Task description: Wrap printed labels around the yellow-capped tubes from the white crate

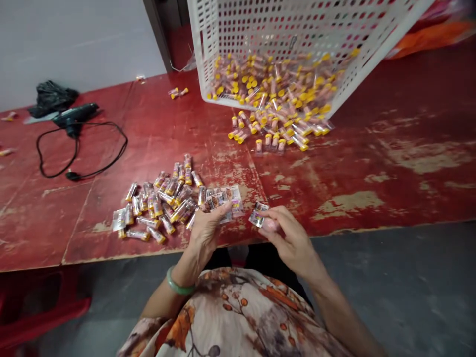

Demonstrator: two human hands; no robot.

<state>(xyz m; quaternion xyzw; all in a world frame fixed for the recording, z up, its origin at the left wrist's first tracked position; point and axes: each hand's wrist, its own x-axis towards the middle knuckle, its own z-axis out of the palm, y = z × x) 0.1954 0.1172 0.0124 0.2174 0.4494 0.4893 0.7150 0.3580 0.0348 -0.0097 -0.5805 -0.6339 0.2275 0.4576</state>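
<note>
Labels point(235, 198), fanned flat in the left hand point(206, 230), thumb clamped down on top; its other fingers I can't make out from here. And over at the right hand point(292, 243), thumb and forefinger are pinched on a single sleeve point(258, 216) poking out past the tips, with something pink between them, too blurred to name! Left of the left fingers, wrapped tubes point(174, 198) lie heaped on the red table point(353, 168). Well beyond both hands' fingers, yellow-capped tubes point(275, 119) crowd in and before the white basket point(205, 54).
</note>
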